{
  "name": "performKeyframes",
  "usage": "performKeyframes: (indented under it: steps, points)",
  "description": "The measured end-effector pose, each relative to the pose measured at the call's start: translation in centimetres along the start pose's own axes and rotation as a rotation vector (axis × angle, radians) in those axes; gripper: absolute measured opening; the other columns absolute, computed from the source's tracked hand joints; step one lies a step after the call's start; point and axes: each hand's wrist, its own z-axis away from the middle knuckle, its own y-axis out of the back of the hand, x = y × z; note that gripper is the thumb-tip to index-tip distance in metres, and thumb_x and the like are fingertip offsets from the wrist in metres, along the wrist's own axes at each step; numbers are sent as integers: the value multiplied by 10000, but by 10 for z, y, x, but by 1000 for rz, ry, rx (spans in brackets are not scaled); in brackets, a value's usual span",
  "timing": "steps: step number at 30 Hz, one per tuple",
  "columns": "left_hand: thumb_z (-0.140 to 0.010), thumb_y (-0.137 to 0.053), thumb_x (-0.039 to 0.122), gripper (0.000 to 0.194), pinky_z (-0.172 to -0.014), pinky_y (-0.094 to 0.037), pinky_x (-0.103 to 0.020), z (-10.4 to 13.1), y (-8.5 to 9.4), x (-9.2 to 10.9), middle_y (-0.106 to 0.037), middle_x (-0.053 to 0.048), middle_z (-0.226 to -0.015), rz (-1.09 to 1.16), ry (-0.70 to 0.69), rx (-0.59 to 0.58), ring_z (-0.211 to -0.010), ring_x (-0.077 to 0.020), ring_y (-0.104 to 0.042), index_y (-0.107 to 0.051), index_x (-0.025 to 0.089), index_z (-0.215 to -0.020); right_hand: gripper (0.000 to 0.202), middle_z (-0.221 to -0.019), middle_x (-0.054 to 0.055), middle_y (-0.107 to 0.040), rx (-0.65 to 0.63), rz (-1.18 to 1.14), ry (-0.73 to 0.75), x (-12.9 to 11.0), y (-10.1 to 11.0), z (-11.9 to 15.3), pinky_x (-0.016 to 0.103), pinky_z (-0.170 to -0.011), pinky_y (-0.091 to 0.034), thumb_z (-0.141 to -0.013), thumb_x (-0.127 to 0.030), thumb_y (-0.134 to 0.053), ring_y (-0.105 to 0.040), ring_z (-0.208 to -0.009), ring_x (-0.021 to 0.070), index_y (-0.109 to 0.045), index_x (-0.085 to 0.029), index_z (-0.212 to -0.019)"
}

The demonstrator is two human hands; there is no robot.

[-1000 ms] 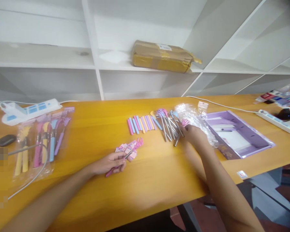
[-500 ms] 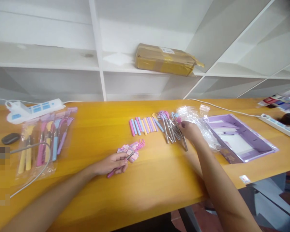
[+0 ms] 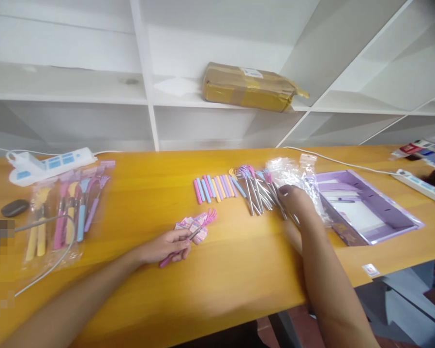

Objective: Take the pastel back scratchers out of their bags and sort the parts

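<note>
My left hand (image 3: 175, 245) is closed around a pink back scratcher (image 3: 194, 234), its claw pointing up and right. Beneath the claw lie small pink-and-purple printed cards (image 3: 183, 224). My right hand (image 3: 297, 199) is at the right side of a pile of metal back scratcher rods with coloured claws (image 3: 253, 191), against the clear plastic bags (image 3: 292, 166). Its fingers are partly hidden and blurred, so I cannot tell whether it grips a rod or a bag. Left of the pile, a row of pink, blue, yellow and purple handle tubes (image 3: 217, 188) lies side by side.
Bagged back scratchers (image 3: 72, 208) lie at left by a black mouse (image 3: 15, 208), a cable and a white power strip (image 3: 53, 164). At right are a purple box (image 3: 395, 227) and another power strip (image 3: 426, 188). A taped carton (image 3: 249, 89) rests on the shelf behind.
My right hand has moved right and slightly down, away from the pink claw toward the plastic bags. My left hand stays in place with the back scratcher.
</note>
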Motion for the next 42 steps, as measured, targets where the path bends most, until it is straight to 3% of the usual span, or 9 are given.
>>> performKeyframes:
  steps: [11,15,18,20,25,27,30,34,42]
  points:
    - [-1046,-568,601,467,-365,-395,-134,0,0,1,-601,3,-857,-16,8,12,-534,-73,-466,-585,197,-1281,488,-1174,204,-699,141,-67,106,-42,2,9,376,-821,-471,-1061,-322,-326,-660,-915,273,-754,-122,-1184]
    - [-1046,-565,608,486,-364,-390,-141,-1,-1,0,-613,-8,-867,-8,-14,16,-546,-81,-501,-586,193,-1298,428,-1172,199,-688,359,-206,161,-54,23,11,400,-879,-490,-1020,-263,-372,-655,-974,285,-748,-121,-1167]
    - [-1042,-567,621,517,-391,-392,-150,0,-2,-1,-627,-11,-865,1,-10,25,-550,-82,-533,-580,189,-1327,340,-1083,149,-714,411,-381,240,-87,47,28,389,-889,-497,-1000,-259,-429,-656,-948,264,-748,-163,-1068]
    - [-1044,-566,623,520,-408,-380,-154,0,-3,-3,-631,-5,-846,13,-26,36,-539,-77,-531,-576,187,-1326,283,-1010,109,-730,266,-524,329,-121,61,53,361,-854,-502,-1004,-277,-474,-653,-883,235,-736,-183,-1049]
    - [-1054,-546,628,494,-420,-335,-174,-2,0,-7,-648,2,-790,-3,-85,16,-477,-64,-449,-578,167,-1227,273,-948,59,-724,-615,-860,815,-209,62,136,283,-750,-507,-1014,-420,-617,-631,-796,171,-713,-166,-1041]
    - [-1054,-537,639,491,-432,-313,-182,-1,-1,-5,-651,1,-773,-16,-89,-25,-469,-62,-418,-575,163,-1167,355,-932,54,-708,-808,-1031,905,-232,48,162,284,-785,-516,-1050,-479,-566,-624,-813,162,-695,-152,-1004]
    - [-1064,-522,631,472,-471,-314,-191,1,-6,1,-653,-6,-766,-106,-83,-85,-493,-64,-426,-584,164,-1032,453,-888,50,-676,-825,-1207,879,-247,28,185,305,-847,-514,-1087,-539,-486,-606,-841,165,-666,-157,-921]
    - [-1085,-490,602,488,-568,-386,-213,4,-14,10,-631,-10,-731,-296,-99,-81,-577,-98,-509,-583,173,-870,496,-709,9,-574,-826,-1210,881,-247,17,194,289,-740,-479,-1053,-595,-541,-522,-724,156,-614,-185,-785]
    - [-1101,-452,568,436,-675,-403,-241,5,-14,12,-560,13,-759,-389,-102,-82,-686,-139,-507,-561,196,-902,562,-683,-33,-418,-805,-1265,908,-246,18,191,279,-677,-371,-1065,-601,-499,-374,-665,114,-417,-199,-681]
